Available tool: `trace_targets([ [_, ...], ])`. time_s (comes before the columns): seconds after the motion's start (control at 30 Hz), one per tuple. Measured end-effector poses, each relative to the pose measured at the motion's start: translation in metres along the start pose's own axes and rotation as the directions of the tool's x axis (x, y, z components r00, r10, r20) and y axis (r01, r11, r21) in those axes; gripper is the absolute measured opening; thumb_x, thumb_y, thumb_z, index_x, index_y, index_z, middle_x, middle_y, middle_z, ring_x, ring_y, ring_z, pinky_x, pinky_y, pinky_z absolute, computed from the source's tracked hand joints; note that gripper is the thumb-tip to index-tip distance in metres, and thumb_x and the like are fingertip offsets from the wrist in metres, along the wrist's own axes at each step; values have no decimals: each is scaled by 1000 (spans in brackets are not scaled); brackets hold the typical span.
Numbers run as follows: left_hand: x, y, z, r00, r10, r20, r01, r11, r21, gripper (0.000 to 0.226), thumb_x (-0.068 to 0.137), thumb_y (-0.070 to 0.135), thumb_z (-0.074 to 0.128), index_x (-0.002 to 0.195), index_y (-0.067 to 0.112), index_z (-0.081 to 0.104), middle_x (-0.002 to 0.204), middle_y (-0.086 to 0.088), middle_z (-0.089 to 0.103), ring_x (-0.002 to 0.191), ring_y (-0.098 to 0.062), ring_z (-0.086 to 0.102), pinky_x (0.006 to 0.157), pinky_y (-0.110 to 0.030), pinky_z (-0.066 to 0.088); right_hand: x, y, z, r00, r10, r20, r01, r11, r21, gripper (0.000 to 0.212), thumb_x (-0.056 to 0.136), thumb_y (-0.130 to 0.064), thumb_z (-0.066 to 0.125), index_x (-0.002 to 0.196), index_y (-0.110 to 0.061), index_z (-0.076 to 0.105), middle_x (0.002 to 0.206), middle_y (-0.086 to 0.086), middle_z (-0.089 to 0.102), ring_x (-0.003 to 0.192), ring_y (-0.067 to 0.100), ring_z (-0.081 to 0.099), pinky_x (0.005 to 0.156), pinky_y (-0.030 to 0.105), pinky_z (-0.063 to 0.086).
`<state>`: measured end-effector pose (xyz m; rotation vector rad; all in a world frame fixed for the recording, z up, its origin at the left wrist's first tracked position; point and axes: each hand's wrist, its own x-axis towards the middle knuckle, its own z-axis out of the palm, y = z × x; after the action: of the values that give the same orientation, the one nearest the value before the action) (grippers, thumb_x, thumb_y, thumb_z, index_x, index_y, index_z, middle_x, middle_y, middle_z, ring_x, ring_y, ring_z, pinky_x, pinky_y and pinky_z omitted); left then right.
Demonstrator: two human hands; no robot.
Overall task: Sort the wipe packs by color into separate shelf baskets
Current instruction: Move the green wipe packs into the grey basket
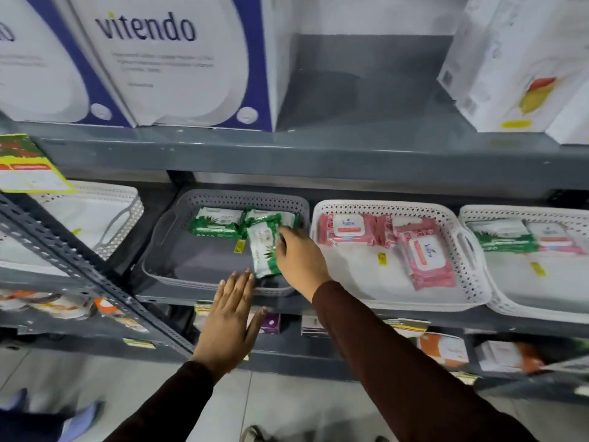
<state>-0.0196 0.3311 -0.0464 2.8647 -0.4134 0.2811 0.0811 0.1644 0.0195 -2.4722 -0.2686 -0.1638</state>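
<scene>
Step in hand, as I read it: setting a green wipe pack (pixel 263 250) down into the grey basket (pixel 165 237), which already holds two green packs (pixel 216 222) along its back wall. To do it well: lay it flat on the bare floor of the basket rather than leaving it propped against the pack behind, let go only once it's resting, and keep it clear of the front rim so it can't slide out. The right hand (pixel 298 250) is reaching in over the front edge, fingers curled down onto the right side of that pack; looks like a light pinch at its upper edge, thumb hidden, so I can't tell how firm the grip is. The pack sits lengthwise front to back, lower end close to the front rim, upper end overlapping the back-row pack. The left hand (pixel 231 314) is flat and spread wide, holding nothing, fingertips at or just touching the basket's front rim; probably steadying it, though contact isn't certain. Next over, the white basket (pixel 398 301) holds only pink packs (pixel 427 256), so that colour seems sorted. The far-right basket (pixel 526 309) has a green pack (pixel 503 239) beside a pink-trimmed one (pixel 554 239), so mixed stock remains there. Risk: dragging the sleeve across the rim on the way out.
</scene>
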Motion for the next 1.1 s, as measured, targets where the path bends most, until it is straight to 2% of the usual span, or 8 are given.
trace_targets([
  [0.17,15,69,20,998,68,-2,-68,997,-35,69,101,48,27,152,1,24,160,-12,18,149,-29,14,119,-43,9,-29,67,-68,962,58,-266,-1,978,209,31,90,-15,50,118,-16,64,114,10,70,99,29,66,83,40,56],
  [0.33,27,132,45,992,121,24,-120,991,-58,70,100,48,32,153,3,21,162,-12,16,149,-30,11,118,-45,12,-51,171,-141,865,217,-452,-135,969,206,21,89,-11,52,102,-17,67,97,6,72,82,26,67,70,40,57],
  [0.47,37,182,56,991,131,3,-131,990,-59,69,100,45,34,152,3,23,161,-13,19,149,-29,11,119,-44,12,-64,263,-196,777,347,-526,-313,937,156,21,85,-11,54,99,-16,68,96,13,72,87,34,67,72,41,55],
  [0.53,43,206,61,988,156,-4,-156,986,-62,68,100,46,35,152,3,25,160,-12,22,149,-29,13,119,-43,12,-64,302,-216,784,391,-483,-407,910,75,29,79,-7,56,105,-14,68,103,17,70,95,38,65,76,44,55],
  [0.63,51,238,68,987,163,1,-162,985,-61,69,101,49,31,150,1,29,160,-13,24,149,-29,15,118,-46,16,-52,337,-237,800,533,-275,-579,806,-123,50,79,-4,57,127,-19,56,134,16,54,126,38,48,97,51,45],
  [0.73,55,270,73,987,164,-1,-163,985,-63,69,100,50,31,148,0,34,157,-14,29,147,-31,22,117,-46,17,-42,356,-247,848,526,-61,-525,821,-224,70,80,-4,56,144,-26,39,158,11,26,145,33,22,108,58,32],
  [0.83,57,287,76,988,157,-8,-157,987,-32,68,100,49,33,145,-2,39,155,-17,34,144,-34,28,117,-45,17,-39,367,-245,851,514,104,-445,813,-376,78,83,-9,53,150,-34,23,165,3,5,151,32,3,113,63,21],
  [1.1,54,289,77,992,122,-22,-123,992,-32,65,100,46,37,147,1,37,157,-13,31,146,-29,25,117,-46,20,-84,352,-240,833,542,111,-438,769,-466,75,82,-13,50,149,-34,24,156,7,25,146,34,19,107,57,31],
])
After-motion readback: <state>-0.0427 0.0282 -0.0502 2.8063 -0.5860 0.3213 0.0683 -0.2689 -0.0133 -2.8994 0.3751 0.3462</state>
